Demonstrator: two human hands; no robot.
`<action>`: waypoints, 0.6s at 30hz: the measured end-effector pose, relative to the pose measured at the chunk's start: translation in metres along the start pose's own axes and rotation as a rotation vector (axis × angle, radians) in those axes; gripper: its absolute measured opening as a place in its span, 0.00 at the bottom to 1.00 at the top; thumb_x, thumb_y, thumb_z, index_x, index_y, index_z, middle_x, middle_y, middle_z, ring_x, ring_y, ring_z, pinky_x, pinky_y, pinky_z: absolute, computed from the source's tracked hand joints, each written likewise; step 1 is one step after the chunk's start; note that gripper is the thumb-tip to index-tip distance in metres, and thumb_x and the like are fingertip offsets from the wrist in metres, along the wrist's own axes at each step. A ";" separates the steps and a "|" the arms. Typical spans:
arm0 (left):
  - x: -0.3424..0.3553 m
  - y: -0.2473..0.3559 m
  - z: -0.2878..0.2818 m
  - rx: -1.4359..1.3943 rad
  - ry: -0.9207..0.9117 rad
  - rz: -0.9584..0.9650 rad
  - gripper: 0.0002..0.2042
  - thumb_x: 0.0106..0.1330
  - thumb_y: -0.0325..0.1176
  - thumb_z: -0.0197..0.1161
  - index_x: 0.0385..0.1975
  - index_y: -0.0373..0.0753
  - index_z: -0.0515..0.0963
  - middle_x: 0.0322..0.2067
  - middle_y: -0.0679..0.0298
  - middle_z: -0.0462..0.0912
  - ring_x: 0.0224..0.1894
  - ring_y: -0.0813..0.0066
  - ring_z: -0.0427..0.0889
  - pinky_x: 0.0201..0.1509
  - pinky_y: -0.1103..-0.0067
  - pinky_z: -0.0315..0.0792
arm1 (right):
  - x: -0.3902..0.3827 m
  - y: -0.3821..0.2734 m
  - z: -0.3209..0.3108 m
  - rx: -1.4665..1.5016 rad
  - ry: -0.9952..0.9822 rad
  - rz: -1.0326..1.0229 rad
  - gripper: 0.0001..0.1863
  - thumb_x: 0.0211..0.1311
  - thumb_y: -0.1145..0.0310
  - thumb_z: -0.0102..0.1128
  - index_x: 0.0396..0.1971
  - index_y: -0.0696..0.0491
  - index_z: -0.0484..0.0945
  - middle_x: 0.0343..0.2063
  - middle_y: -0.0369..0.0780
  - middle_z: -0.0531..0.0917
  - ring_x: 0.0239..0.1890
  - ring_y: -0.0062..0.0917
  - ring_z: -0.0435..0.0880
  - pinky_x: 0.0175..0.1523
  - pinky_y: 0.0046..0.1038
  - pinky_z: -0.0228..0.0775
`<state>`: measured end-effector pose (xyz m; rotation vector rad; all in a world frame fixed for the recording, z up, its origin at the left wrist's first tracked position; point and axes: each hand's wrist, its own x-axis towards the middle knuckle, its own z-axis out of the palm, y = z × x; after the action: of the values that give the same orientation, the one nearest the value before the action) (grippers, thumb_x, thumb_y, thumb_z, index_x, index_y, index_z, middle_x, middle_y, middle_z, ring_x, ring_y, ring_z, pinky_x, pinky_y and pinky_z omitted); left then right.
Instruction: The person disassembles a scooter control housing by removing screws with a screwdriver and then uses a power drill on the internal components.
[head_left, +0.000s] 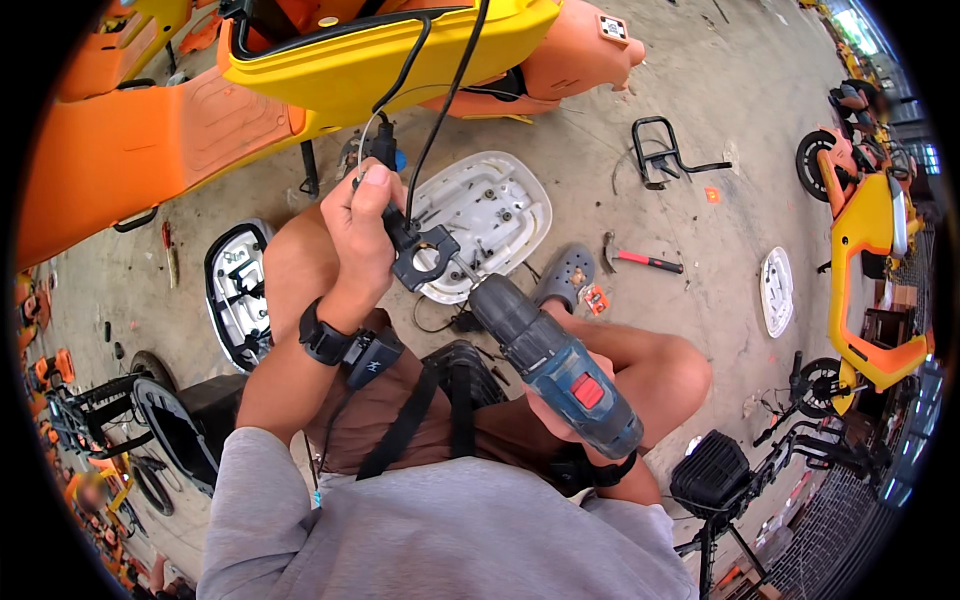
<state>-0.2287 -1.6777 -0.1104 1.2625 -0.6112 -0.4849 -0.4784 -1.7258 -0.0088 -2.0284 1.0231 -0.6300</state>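
My left hand point(362, 225) is closed around a black part with a round clamp opening point(427, 258) at its lower end. Black cables and a thin pale wire run near that hand, up toward the yellow and orange vehicle body. A blue and black cordless drill point(560, 365) is gripped in my right hand point(548, 412), which is mostly hidden beneath it. The drill's thin bit meets the clamp's right side, at or close to a screw I cannot make out. Beneath, a white plastic shell point(525, 195) lies on the floor.
A red-and-black-handled hammer point(645, 262) and a bent black metal frame point(655, 165) lie to the right. The yellow and orange body point(400, 75) overhangs the far left. A white-lined shell point(235, 300) sits beside my left knee. Scooter parts point(865, 280) stand at the right.
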 end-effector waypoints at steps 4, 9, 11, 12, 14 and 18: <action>-0.001 0.002 0.000 0.013 -0.011 0.003 0.20 0.67 0.47 0.52 0.19 0.36 0.65 0.16 0.63 0.66 0.17 0.77 0.65 0.20 0.81 0.64 | 0.000 0.000 0.002 -0.023 0.031 0.026 0.09 0.41 0.71 0.72 0.23 0.60 0.85 0.11 0.32 0.71 0.17 0.12 0.67 0.23 0.18 0.64; -0.002 0.006 0.003 -0.020 0.001 -0.014 0.20 0.67 0.44 0.52 0.18 0.36 0.66 0.16 0.65 0.68 0.21 0.80 0.65 0.25 0.82 0.60 | -0.004 0.013 0.003 0.048 0.035 0.023 0.10 0.41 0.71 0.73 0.24 0.61 0.85 0.12 0.33 0.75 0.18 0.12 0.70 0.24 0.17 0.66; -0.001 0.004 0.001 0.042 -0.011 0.023 0.20 0.67 0.46 0.51 0.19 0.36 0.65 0.16 0.61 0.68 0.16 0.77 0.65 0.20 0.81 0.63 | -0.007 0.026 0.004 0.067 0.007 0.003 0.11 0.41 0.71 0.73 0.26 0.61 0.85 0.14 0.33 0.77 0.18 0.13 0.71 0.25 0.17 0.67; -0.001 0.004 0.000 0.054 -0.016 0.027 0.20 0.67 0.46 0.51 0.19 0.36 0.65 0.16 0.61 0.68 0.16 0.77 0.65 0.20 0.82 0.62 | -0.007 0.029 0.002 0.064 -0.011 -0.017 0.12 0.42 0.72 0.74 0.26 0.62 0.85 0.15 0.34 0.78 0.19 0.13 0.72 0.26 0.17 0.67; -0.001 0.003 -0.001 0.080 -0.026 0.037 0.20 0.67 0.45 0.51 0.19 0.36 0.65 0.16 0.61 0.68 0.16 0.77 0.65 0.20 0.82 0.62 | -0.009 0.032 -0.001 0.064 -0.036 -0.050 0.12 0.43 0.72 0.74 0.28 0.62 0.84 0.16 0.34 0.79 0.20 0.14 0.73 0.27 0.17 0.68; -0.001 0.003 0.000 0.092 -0.026 0.047 0.19 0.67 0.45 0.50 0.19 0.36 0.65 0.15 0.61 0.68 0.17 0.77 0.65 0.20 0.82 0.62 | -0.008 0.031 0.001 0.108 -0.047 -0.046 0.12 0.46 0.72 0.71 0.32 0.61 0.82 0.19 0.35 0.79 0.22 0.15 0.75 0.30 0.19 0.69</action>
<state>-0.2296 -1.6760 -0.1073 1.3273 -0.6899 -0.4386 -0.4964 -1.7312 -0.0352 -1.9679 0.8985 -0.6452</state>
